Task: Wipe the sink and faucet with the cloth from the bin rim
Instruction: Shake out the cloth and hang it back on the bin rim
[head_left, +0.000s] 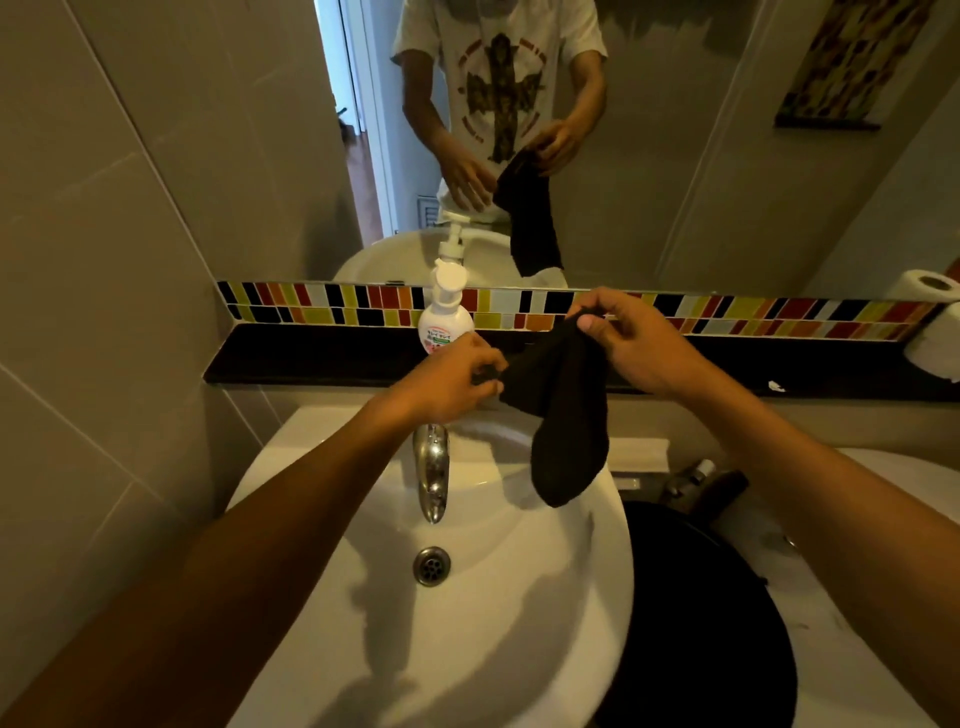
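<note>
Above white sink (519, 649) (chrome faucet (432, 475) below), both hands' fingers (589, 325) pinch black cloth (561, 415).

A black cloth (558, 400) hangs in the air above the back of a white sink (498, 639), pinched at its upper edge on both sides, with its loose lower end drooping over the basin's right rim. The sink is a round, glossy bowl with a metal drain (431, 565) at its centre. A chrome faucet (431, 475) reaches forward from the back edge over the basin, just left of the cloth. A black bin (711, 618) sits directly right of the sink.
</note>
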